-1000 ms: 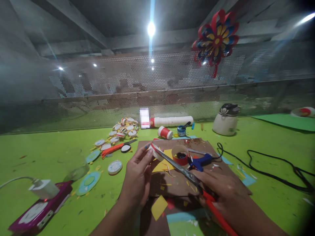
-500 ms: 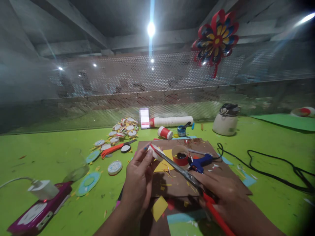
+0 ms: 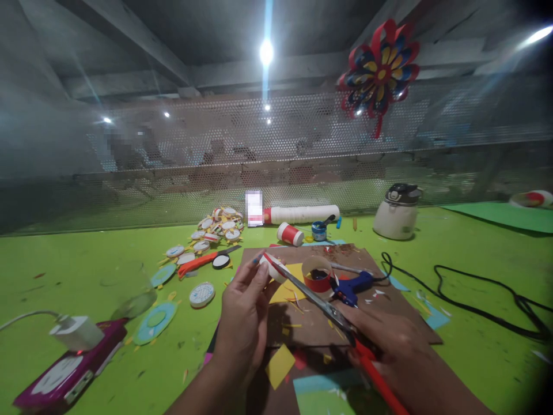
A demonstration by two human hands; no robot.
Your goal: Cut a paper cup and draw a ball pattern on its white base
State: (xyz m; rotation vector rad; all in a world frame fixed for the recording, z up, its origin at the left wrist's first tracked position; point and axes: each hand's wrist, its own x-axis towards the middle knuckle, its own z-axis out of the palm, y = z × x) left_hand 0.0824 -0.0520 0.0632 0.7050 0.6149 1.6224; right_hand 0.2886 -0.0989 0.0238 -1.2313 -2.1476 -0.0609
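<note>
My left hand pinches a small white paper cup bottom with a red edge. My right hand grips a pair of scissors with red handles, and the blades lie against the red edge of the cup bottom. Behind the blades, a cut red paper cup ring stands beside a blue glue gun on a brown board. A diamond of yellow paper and paper scraps lie below my hands.
On the left are a purple power strip, a clear container, an orange cutter knife and a pile of paper discs. At the back lie a red paper cup and stacked white cups. A black cord loops rightward.
Almost nothing differs. Both hands keep their grip, and the scissors stay at the edge of the cup bottom with only slight shifts.
</note>
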